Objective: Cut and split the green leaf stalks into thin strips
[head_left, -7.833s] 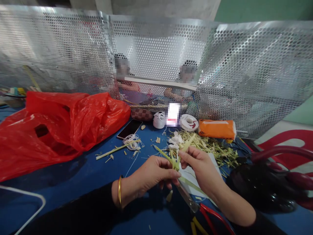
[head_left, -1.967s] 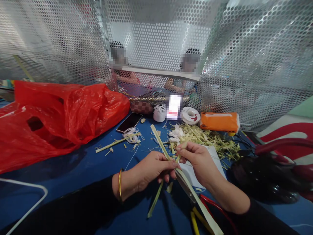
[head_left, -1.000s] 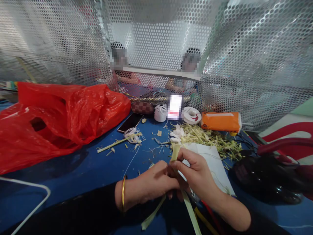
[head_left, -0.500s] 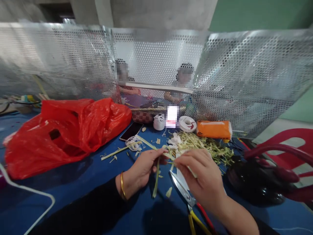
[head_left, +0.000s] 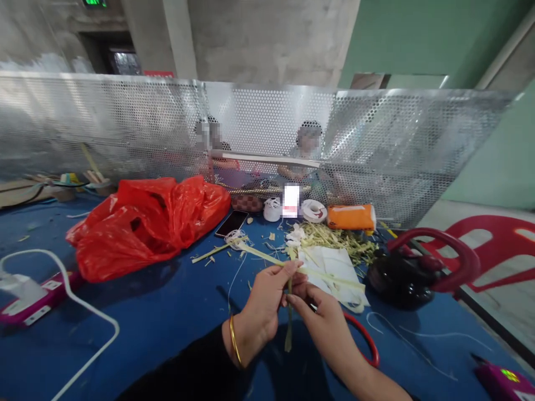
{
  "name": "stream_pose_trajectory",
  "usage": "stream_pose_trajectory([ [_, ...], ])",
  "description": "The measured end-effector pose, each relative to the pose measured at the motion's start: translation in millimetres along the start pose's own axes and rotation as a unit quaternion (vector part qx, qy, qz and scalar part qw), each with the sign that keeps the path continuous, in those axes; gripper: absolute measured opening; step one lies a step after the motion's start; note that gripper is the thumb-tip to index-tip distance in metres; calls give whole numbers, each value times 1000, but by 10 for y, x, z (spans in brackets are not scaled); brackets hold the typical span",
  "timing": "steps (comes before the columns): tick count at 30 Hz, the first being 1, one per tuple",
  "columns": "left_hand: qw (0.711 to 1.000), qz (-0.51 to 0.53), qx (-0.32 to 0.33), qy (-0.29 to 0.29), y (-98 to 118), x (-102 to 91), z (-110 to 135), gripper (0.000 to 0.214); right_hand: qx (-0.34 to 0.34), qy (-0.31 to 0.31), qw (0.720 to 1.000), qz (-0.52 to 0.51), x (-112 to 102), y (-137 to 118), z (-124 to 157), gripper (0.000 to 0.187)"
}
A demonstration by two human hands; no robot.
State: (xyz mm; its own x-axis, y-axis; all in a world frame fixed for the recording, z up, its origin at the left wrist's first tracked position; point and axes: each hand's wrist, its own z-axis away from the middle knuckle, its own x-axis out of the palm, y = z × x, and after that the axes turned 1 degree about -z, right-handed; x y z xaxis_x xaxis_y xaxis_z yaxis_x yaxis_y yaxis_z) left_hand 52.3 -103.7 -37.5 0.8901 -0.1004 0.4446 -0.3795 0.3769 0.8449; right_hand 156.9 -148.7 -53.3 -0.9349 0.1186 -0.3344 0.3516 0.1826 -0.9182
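My left hand (head_left: 261, 303), with a gold bangle at its wrist, pinches flat pale-green plant strips between thumb and fingers. One long plant strip (head_left: 267, 256) runs from the upper left across the fingertips towards the right; another strip (head_left: 289, 328) hangs down below them. My right hand (head_left: 324, 317) is closed at the same spot, its thumb and fingertips on the strips where they cross; the exact contact is partly hidden. Under the right hand shows a red scissor handle (head_left: 373, 348), its blades covered. White paper (head_left: 330, 259) lies just beyond.
A heap of plant scraps (head_left: 346, 239) lies behind the paper. A black pot with a dark red handle (head_left: 401, 289) stands right. To the left are a red plastic bag (head_left: 154, 223), phone (head_left: 232, 224) and power strip (head_left: 50, 298). A perforated metal screen (head_left: 267, 122) spans the back, people behind it.
My right hand has come down and in against my left hand. The long strip now stretches rightward over the paper. The camera view has shifted, and the scissor blades and yellow handles are now hidden.
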Motion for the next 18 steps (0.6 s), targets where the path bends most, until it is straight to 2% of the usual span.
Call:
stream_pose_trajectory([
  [4,999,-32,1,-13,-143,-20,177,45,18,30,999,-35,54,22,239,25],
  [7,998,-50,-11,-43,-190,-53,251,42,19,20,997,-69,57,48,331,25],
  [13,991,-38,-36,-127,-165,-101,274,43,42,5,993,-109,-19,81,349,25],
  [18,987,-69,-15,-147,-170,-110,243,43,46,-1,994,-103,-46,120,364,24],
])
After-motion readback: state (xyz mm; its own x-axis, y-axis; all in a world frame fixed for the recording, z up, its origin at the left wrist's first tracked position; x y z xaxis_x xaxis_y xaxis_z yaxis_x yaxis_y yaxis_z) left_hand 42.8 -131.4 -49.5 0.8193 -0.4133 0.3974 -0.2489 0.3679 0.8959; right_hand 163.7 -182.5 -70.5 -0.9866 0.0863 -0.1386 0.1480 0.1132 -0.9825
